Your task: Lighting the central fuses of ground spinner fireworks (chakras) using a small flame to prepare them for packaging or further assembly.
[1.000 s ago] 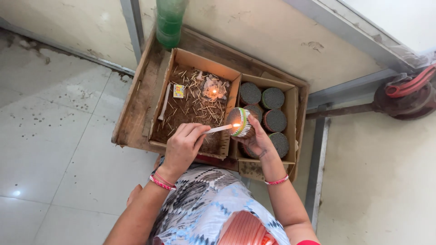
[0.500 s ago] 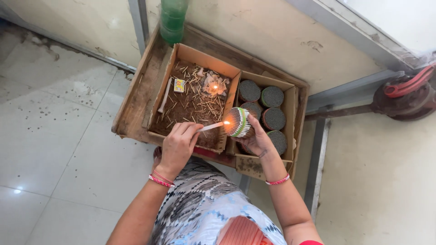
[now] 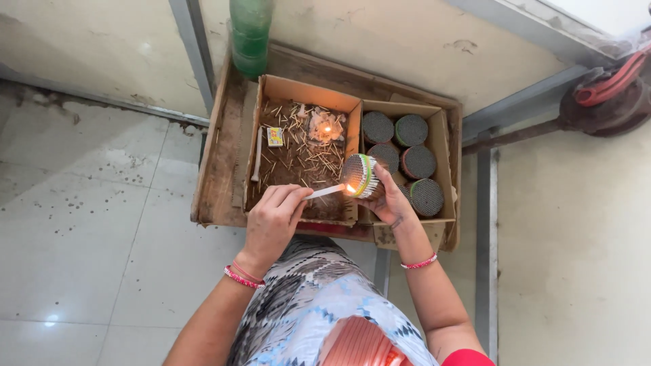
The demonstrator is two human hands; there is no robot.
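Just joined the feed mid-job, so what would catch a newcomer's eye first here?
The small flame at the tip of a white stick, held by the left hand against a round bundle in the right hand. Behind, another flame burns in the left cardboard box; more round bundles fill the right box.

Lit stick held to a round bundle over two open cardboard boxes.
A thin lit stick (image 3: 325, 192) is pinched in the left hand (image 3: 274, 220), its flame touching the round bundle (image 3: 359, 175) gripped by the right hand (image 3: 386, 200). Loose sticks and a small flame are seen in the left box (image 3: 271, 91); round bundles fill the right box (image 3: 441, 146). Both boxes sit in a wooden tray (image 3: 217, 163).
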